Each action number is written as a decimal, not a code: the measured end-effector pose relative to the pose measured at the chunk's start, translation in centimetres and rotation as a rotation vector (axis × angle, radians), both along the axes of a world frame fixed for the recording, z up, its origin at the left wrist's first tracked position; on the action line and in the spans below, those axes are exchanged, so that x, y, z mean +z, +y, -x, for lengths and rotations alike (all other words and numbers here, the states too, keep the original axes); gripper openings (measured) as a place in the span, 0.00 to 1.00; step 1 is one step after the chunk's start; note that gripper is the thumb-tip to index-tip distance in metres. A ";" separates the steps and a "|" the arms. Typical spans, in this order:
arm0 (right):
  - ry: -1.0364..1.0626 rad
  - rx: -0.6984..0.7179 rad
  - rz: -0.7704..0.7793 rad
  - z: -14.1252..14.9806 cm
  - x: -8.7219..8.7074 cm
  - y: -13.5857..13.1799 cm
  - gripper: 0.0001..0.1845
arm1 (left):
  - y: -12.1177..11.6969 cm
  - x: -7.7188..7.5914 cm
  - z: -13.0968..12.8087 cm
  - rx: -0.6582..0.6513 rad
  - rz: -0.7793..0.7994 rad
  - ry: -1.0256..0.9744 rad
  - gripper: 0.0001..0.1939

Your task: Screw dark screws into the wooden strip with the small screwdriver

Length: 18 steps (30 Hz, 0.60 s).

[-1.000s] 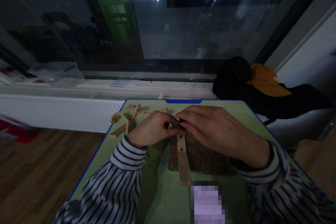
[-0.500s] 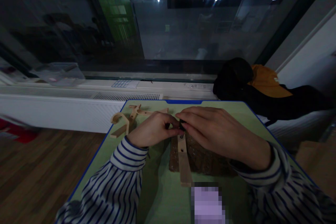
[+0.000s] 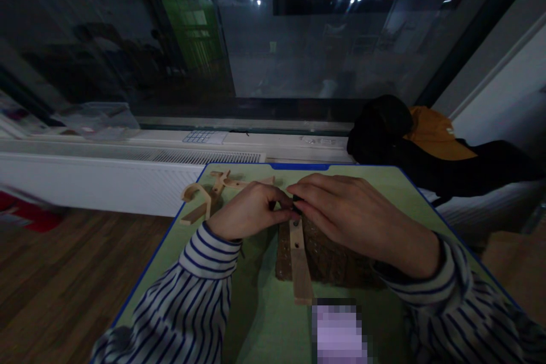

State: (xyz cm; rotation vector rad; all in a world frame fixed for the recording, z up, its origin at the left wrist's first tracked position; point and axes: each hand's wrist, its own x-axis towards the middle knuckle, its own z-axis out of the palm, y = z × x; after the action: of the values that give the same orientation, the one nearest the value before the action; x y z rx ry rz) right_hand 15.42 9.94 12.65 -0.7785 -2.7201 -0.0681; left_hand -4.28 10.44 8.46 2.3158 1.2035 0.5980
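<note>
My right hand (image 3: 350,210) is closed in a pinch on a small black piece (image 3: 296,198), mostly covered by the fingers. Opposite it, my left hand (image 3: 249,211) has thumb and forefinger brought together at the same spot; what lies between them is hidden. Just below the fingertips runs a pale wooden strip (image 3: 302,276) with holes, its near end pointing toward me. The strip lies on a brown, shiny-surfaced slab (image 3: 336,259), partly under my right hand. Beyond my left hand are wooden parts, including a curved hook-like piece (image 3: 208,200).
A green table top (image 3: 268,318) with a blue edge carries everything. A blurred-out lilac rectangle (image 3: 340,333) lies near the front. Behind are a radiator (image 3: 106,176), a sill with a clear plastic box (image 3: 102,120), dark clothing (image 3: 377,131) and an orange cap (image 3: 439,133).
Both hands stay at the far end of the strip, with hardly any finger movement. Less of the black piece shows between the fingers. The whole view has shifted very slightly.
</note>
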 end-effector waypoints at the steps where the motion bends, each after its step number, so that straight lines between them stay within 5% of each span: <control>1: 0.003 0.000 -0.006 0.0 0.0 0.0 0.14 | 0.0 0.0 0.0 0.002 -0.004 0.003 0.09; 18: 0.021 -0.001 -0.036 0.2 -0.2 -0.1 0.14 | 0.0 -0.1 0.0 -0.019 -0.008 0.018 0.11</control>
State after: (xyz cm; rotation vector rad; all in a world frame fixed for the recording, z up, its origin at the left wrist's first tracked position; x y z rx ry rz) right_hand 15.26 9.89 12.48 -0.7664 -2.6912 -0.1087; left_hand -4.29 10.47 8.38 2.3417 1.1875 0.5770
